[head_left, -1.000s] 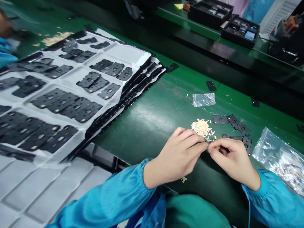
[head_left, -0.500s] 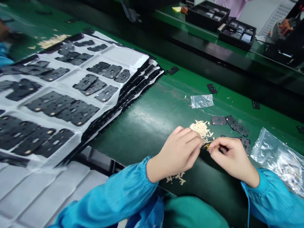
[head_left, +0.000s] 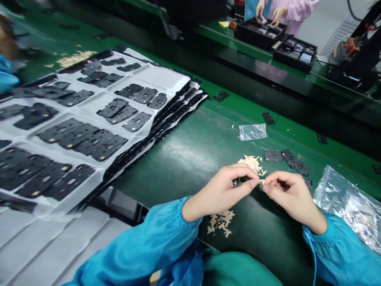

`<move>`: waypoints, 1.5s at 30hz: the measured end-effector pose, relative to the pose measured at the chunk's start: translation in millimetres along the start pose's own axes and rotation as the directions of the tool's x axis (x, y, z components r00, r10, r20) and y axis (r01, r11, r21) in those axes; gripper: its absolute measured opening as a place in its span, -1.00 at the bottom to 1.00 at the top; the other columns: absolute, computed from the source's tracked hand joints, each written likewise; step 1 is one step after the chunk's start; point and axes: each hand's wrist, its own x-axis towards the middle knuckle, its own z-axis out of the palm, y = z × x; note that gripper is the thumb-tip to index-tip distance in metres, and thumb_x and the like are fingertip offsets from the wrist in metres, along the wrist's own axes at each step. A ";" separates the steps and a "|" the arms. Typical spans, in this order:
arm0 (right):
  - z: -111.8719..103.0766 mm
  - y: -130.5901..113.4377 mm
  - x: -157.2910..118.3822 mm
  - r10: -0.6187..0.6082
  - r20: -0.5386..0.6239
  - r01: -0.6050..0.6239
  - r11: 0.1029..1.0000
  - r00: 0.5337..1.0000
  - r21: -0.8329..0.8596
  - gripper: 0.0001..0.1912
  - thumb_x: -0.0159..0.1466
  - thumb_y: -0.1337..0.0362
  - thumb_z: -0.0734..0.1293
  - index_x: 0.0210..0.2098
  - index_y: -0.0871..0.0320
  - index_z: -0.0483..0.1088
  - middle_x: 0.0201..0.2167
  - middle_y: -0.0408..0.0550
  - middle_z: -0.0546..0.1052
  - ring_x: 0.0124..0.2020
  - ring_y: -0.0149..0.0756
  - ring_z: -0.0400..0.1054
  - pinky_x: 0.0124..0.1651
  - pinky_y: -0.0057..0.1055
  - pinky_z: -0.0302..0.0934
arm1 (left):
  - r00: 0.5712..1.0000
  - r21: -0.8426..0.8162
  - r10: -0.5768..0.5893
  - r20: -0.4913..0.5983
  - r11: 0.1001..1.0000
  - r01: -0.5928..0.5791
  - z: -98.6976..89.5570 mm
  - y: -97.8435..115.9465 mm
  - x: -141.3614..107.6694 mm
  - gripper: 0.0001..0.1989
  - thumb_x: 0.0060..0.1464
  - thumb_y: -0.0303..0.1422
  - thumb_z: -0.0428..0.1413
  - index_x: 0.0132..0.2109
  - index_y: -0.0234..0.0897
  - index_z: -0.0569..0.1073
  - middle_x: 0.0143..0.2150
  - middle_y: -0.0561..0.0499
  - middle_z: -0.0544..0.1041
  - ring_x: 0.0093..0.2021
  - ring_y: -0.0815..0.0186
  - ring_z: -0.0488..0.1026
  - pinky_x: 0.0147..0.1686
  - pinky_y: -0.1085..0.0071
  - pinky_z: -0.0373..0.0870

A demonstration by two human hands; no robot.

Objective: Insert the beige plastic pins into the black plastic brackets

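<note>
— Scraps of cream-coloured strip (head_left: pixel 220 223) beside the left wrist have grown from a few pieces into a small heap since the earlier frame. Report the condition of the hands.

— Left hand (head_left: pixel 222 194) and right hand (head_left: pixel 293 196) are drawn together, each closed to a tight pinch. Their fingertips (head_left: pixel 254 183) meet on a tiny cream-coloured piece (head_left: pixel 262 182). The piece is too small for its exact shape to be read.

— State the location of that piece.

— It is held above the green bench mat (head_left: pixel 190 171), just below a loose pile of cream strips (head_left: pixel 253 163). The left hand partly covers the pile.

— List the adjacent items.

— Black perforated plates (head_left: pixel 273 155) lie just beyond the right hand. A clear zip bag (head_left: pixel 347 206) with silvery contents lies to its right, and a smaller clear bag (head_left: pixel 253 132) lies farther up the mat.

— Describe the remaining layout.

— A stack of white-lined trays (head_left: pixel 162 77) to the left carries rows of black plates. On the far bench, a co-worker's hands (head_left: pixel 279 15) in pink sleeves are above black compartment trays (head_left: pixel 248 37).
</note>
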 end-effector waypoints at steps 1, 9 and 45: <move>-0.2 -0.6 -0.4 0.006 0.014 -0.006 1.000 1.000 0.003 -0.88 0.18 0.25 0.44 -0.41 0.19 0.53 -0.62 -0.24 0.35 -0.58 -0.48 0.08 -0.52 -0.50 0.00 | 0.999 0.046 0.035 0.028 0.998 -0.036 -1.8 2.1 0.5 -0.85 0.29 -0.43 0.10 -0.22 -0.25 0.58 -0.26 -0.01 0.61 -0.21 0.25 0.52 -0.14 0.32 0.42; -2.0 1.2 -4.5 -0.077 -0.036 0.071 0.987 0.996 -0.141 -0.86 0.25 0.34 0.36 -0.41 0.16 0.56 -0.58 -0.20 0.42 -0.54 -0.44 0.19 -0.48 -0.50 0.09 | 0.974 0.346 0.221 -0.048 0.918 -0.191 0.4 6.9 0.5 -0.91 0.26 -0.49 0.13 -0.19 -0.25 0.53 -0.25 0.02 0.60 -0.19 0.25 0.50 -0.12 0.29 0.39; -3.4 -14.6 -16.1 -0.299 0.009 0.276 0.866 0.954 -0.417 -0.84 0.33 0.35 0.34 -0.35 0.14 0.57 -0.58 -0.21 0.43 -0.54 -0.43 0.25 -0.42 -0.47 0.14 | 0.916 0.513 0.400 -0.027 0.792 -0.331 8.9 21.8 -6.3 -0.83 0.31 -0.49 0.11 -0.22 -0.31 0.60 -0.34 -0.01 0.60 -0.36 0.29 0.46 -0.35 0.34 0.41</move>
